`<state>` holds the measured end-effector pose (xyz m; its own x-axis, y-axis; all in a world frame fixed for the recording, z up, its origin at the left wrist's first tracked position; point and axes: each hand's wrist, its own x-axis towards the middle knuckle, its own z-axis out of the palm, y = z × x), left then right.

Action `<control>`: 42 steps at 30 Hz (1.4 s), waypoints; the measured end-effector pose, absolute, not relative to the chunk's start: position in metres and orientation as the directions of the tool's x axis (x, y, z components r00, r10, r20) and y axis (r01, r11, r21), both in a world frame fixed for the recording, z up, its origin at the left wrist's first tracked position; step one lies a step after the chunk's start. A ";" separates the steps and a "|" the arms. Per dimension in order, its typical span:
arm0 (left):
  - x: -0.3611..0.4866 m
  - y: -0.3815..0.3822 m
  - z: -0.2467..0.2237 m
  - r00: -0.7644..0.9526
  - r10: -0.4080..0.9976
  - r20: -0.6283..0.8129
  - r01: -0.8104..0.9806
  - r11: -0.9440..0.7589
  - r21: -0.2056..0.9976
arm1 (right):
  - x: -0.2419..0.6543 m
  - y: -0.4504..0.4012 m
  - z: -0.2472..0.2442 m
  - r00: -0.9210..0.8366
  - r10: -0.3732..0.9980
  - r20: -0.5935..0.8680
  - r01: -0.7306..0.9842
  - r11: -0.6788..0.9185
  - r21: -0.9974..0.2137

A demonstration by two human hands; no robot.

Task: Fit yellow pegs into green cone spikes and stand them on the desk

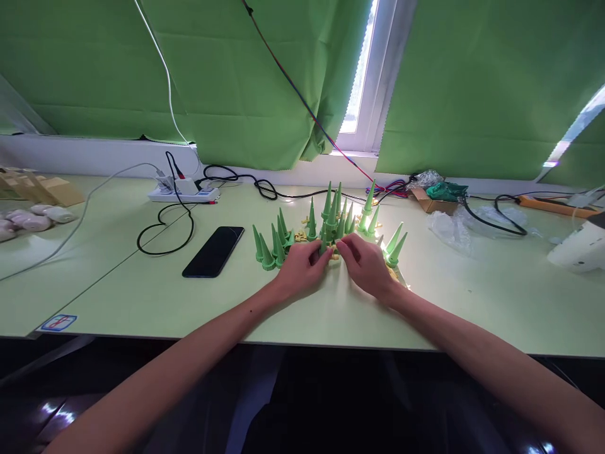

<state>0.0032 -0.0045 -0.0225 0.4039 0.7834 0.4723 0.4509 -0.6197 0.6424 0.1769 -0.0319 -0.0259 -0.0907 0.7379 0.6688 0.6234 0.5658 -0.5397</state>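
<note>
Several green pointed cones stand upright in a cluster on the table, with small yellowish pieces among them. My left hand is at the front of the cluster, its thumb and fingers closed around a green cone. Close beside it, my right hand is pinched at the base of that cone, near a small yellowish piece; what its fingertips hold is too small to make out. More cones stand left of my left hand, and a leaning pair is right of my right hand.
A black phone lies to the left. Behind it are a white power strip and looping black cables. At the right are a cardboard box, clear plastic bags and a white device. Wooden pieces sit far left.
</note>
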 end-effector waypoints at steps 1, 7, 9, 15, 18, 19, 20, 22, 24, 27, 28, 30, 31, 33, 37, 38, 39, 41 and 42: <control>0.003 -0.004 -0.023 0.426 0.772 0.471 0.454 -0.633 0.627 | 0.177 -0.033 -0.026 -0.100 0.729 0.677 0.617 0.579 -0.532; 0.004 -0.001 -0.030 0.522 0.698 0.490 0.417 -0.710 0.567 | 0.175 -0.033 -0.029 -0.207 0.664 0.718 0.606 0.664 -0.439; 0.004 0.000 -0.033 0.550 0.668 0.500 0.408 -0.738 0.538 | 0.175 -0.032 -0.030 -0.224 0.647 0.729 0.604 0.679 -0.417; 0.003 0.001 -0.036 0.563 0.652 0.507 0.403 -0.753 0.520 | 0.173 -0.031 -0.030 -0.256 0.612 0.748 0.576 0.718 -0.390; 0.002 0.000 -0.033 0.575 0.639 0.511 0.396 -0.764 0.509 | 0.172 -0.033 -0.027 -0.244 0.607 0.756 0.572 0.720 -0.393; 0.002 0.000 -0.031 0.581 0.636 0.508 0.395 -0.766 0.508 | 0.172 -0.034 -0.025 -0.235 0.609 0.758 0.572 0.717 -0.399; 0.001 -0.001 -0.030 0.582 0.636 0.506 0.395 -0.766 0.507 | 0.171 -0.035 -0.023 -0.225 0.613 0.758 0.573 0.712 -0.406; 0.000 -0.003 -0.026 0.587 0.641 0.494 0.395 -0.760 0.517 | 0.170 -0.036 -0.018 -0.203 0.624 0.755 0.576 0.700 -0.423; -0.002 -0.005 -0.024 0.559 0.655 0.509 0.390 -0.749 0.535 | 0.169 -0.037 -0.012 -0.193 0.635 0.748 0.577 0.690 -0.437; -0.004 -0.008 -0.023 0.532 0.679 0.506 0.367 -0.723 0.585 | 0.169 -0.038 -0.004 -0.184 0.664 0.725 0.580 0.669 -0.465; -0.005 -0.008 -0.024 0.521 0.687 0.507 0.359 -0.715 0.600 | 0.170 -0.038 -0.001 -0.183 0.677 0.713 0.583 0.658 -0.476; -0.007 -0.008 -0.026 0.495 0.694 0.522 0.342 -0.708 0.617 | 0.170 -0.037 0.003 -0.185 0.702 0.687 0.595 0.637 -0.491; -0.007 -0.007 -0.027 0.487 0.688 0.539 0.331 -0.716 0.615 | 0.171 -0.037 0.005 -0.191 0.710 0.677 0.602 0.630 -0.490; -0.008 -0.005 -0.029 0.488 0.647 0.586 0.314 -0.756 0.574 | 0.171 -0.037 0.011 -0.204 0.713 0.671 0.616 0.626 -0.478; -0.009 -0.002 -0.029 0.520 0.505 0.689 0.276 -0.863 0.424 | 0.172 -0.035 0.028 -0.173 0.698 0.695 0.629 0.621 -0.468; -0.009 -0.002 -0.028 0.529 0.481 0.699 0.269 -0.876 0.400 | 0.173 -0.034 0.034 -0.141 0.689 0.711 0.632 0.615 -0.471; -0.009 -0.002 -0.028 0.538 0.466 0.702 0.265 -0.884 0.384 | 0.174 -0.033 0.040 -0.113 0.681 0.724 0.637 0.609 -0.473; -0.009 -0.002 -0.027 0.560 0.457 0.691 0.267 -0.889 0.372 | 0.177 -0.028 0.052 -0.047 0.657 0.752 0.658 0.587 -0.472; -0.009 -0.003 -0.026 0.571 0.459 0.681 0.271 -0.888 0.371 | 0.180 -0.025 0.058 -0.020 0.650 0.760 0.675 0.569 -0.469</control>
